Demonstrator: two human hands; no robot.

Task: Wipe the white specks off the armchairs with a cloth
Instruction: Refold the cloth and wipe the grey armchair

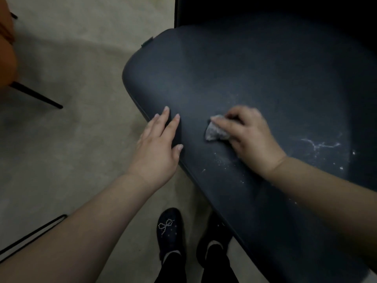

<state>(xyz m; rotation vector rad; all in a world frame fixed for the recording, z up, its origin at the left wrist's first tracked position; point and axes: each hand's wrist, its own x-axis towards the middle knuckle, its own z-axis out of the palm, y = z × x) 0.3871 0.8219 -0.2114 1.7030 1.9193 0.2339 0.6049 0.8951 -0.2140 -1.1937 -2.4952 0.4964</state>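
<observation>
Since the dark armchair seat (255,78) is by far the biggest thing before us, we judge it first: it looks padded and smooth-skinned, broad and firm enough to take pressure without shifting, so it wants steadying rather than lifting; our left hand (157,148) does that, lying flat at the seat's near-left rim with straight fingers spread and holding nothing; it sits just beside the grip, to its left, with a strip of bare seat between them. Our right hand (244,137) forms the grip, fingers curled over and pinching the cloth (215,132), which is pressed against the seat surface; only a crumpled pale corner peeps out on the grip's left side, the rest being hidden under the palm. We judge the cloth to be light, soft and limp, apt to bunch or slip out under a sideways stroke, so it is best held wadded with fingertips bearing down through it, much as now. Smallest are the white specks (320,145): a streaky patch lies well to the grip's right, and a finer scatter sits just below the grip toward the seat's front edge; they look dry and powdery, likely to smear or fall to the floor (71,139) rather than cling, so short strokes that gather them seem wiser than long sweeps.
</observation>
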